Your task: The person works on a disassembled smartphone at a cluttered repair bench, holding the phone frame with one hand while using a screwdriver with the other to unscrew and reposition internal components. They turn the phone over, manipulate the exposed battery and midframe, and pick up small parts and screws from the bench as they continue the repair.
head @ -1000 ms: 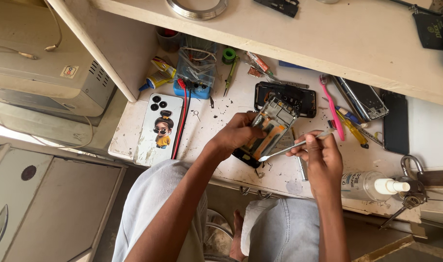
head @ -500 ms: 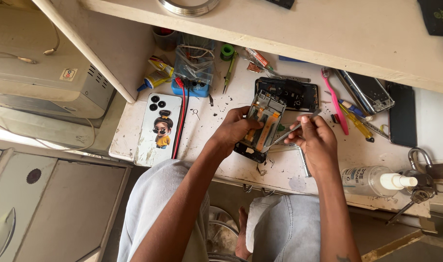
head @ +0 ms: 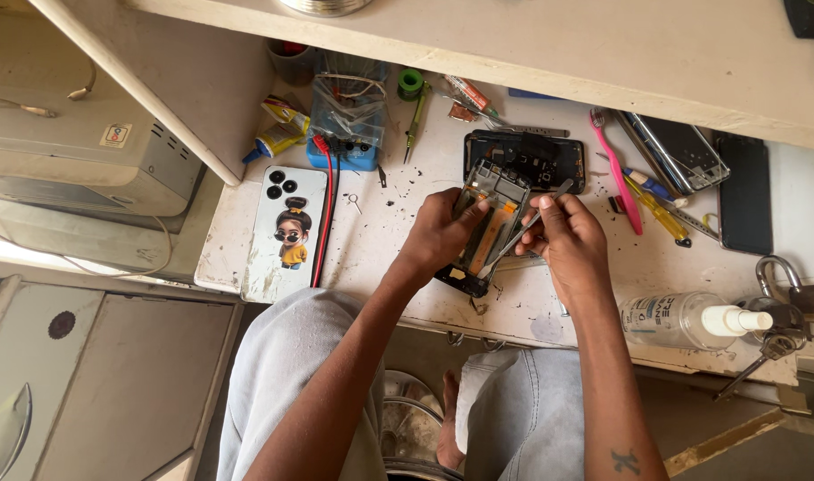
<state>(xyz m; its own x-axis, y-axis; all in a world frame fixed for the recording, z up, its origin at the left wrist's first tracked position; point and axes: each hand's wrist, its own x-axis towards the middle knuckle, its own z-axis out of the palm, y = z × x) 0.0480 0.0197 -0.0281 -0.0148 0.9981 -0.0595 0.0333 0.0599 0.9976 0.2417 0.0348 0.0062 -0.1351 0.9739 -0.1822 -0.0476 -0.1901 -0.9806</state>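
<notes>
Metal tweezers [head: 527, 227] in right hand [head: 563, 240], one opened phone [head: 482, 227] in left hand [head: 438, 233].

The right hand [head: 563, 236] has drawn in closer to the opened phone [head: 487, 227] — its tweezers [head: 527, 225] now angle steeper. Their tips now rest inside the frame.

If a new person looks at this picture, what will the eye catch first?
Probably the opened phone at the bench's middle, gripped by the left hand while the right hand works metal tweezers into it. Next, the phone case with a cartoon figure lying at left, beside a red cable.
</notes>
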